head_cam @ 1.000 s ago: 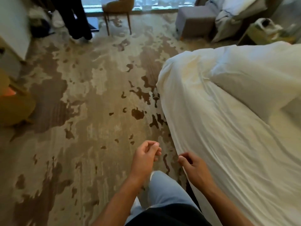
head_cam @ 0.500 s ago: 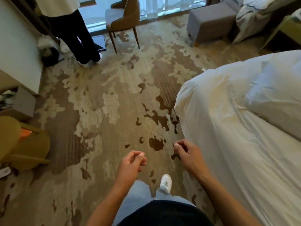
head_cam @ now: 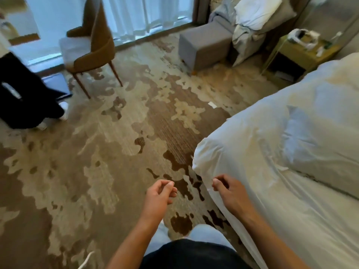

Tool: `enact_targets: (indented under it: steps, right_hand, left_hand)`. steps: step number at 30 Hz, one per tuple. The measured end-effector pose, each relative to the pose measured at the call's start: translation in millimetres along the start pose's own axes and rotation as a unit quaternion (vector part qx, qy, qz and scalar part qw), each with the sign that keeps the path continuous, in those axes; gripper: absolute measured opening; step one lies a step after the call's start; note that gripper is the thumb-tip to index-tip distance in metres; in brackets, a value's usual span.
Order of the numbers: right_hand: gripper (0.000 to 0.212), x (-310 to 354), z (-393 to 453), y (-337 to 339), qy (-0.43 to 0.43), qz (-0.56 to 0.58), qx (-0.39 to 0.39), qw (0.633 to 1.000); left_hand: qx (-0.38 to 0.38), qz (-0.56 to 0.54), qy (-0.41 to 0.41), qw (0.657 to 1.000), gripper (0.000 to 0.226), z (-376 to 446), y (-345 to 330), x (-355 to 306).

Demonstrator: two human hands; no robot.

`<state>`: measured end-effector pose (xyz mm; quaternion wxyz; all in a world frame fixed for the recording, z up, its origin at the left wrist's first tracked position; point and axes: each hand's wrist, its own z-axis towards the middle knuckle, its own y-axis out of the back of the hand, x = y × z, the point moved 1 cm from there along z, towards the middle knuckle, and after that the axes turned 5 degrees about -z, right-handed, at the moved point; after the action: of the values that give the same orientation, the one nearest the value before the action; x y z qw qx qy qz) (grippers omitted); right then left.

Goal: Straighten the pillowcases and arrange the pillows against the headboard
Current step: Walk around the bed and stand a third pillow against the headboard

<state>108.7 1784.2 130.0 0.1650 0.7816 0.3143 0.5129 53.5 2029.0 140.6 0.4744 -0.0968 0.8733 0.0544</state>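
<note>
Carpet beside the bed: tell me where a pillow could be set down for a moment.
The widest bare carpet lies between the brown chair, the grey ottoman and the bed. It is crowded far left near a standing person's legs and by the nightstand. Both hands, left and right, hold nothing.

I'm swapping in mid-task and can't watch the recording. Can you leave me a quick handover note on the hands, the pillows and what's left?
Left hand: loosely curled, holding nothing, over the carpet.
Right hand: loosely curled at the bed corner; whether it touches the sheet is unclear.
A white pillow lies on the bed. The headboard is out of view.
Done: nothing visible. Left: straighten the pillowcases, arrange the pillows.
</note>
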Motion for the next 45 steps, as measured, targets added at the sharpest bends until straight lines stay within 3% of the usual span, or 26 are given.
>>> enact_targets:
  steps: [6, 11, 18, 22, 29, 34, 40, 45]
  right_hand:
    - [0.017, 27, 79, 20, -0.113, 0.053, -0.119, 0.985]
    - [0.016, 37, 177, 31, -0.158, 0.094, -0.165, 0.969]
    - [0.017, 85, 378, 94, -0.129, 0.122, -0.148, 0.973]
    - [0.014, 117, 477, 157, -0.112, 0.123, -0.178, 0.970]
    - [0.012, 119, 610, 265, -0.143, 0.140, -0.264, 0.943]
    - [0.015, 104, 642, 323, -0.247, 0.184, -0.344, 0.887]
    - [0.014, 76, 638, 354, -0.386, 0.260, -0.439, 0.769]
    - [0.014, 32, 654, 374, -0.449, 0.311, -0.495, 0.675]
  left_hand:
    - [0.146, 0.078, -0.027, 0.986, 0.015, 143, -53, -116]
    - [0.214, 0.106, -0.048, 0.970, 0.016, 266, -95, -189]
    - [0.187, 0.159, -0.034, 0.969, 0.015, 431, -131, -278]
    - [0.179, 0.175, -0.021, 0.968, 0.020, 510, -159, -327]
    - [0.266, 0.227, -0.008, 0.937, 0.017, 656, -280, -397]
    - [0.372, 0.281, -0.022, 0.884, 0.015, 726, -412, -448]
    - [0.528, 0.330, -0.017, 0.783, 0.015, 734, -569, -487]
    - [0.607, 0.363, -0.009, 0.707, 0.017, 740, -677, -493]
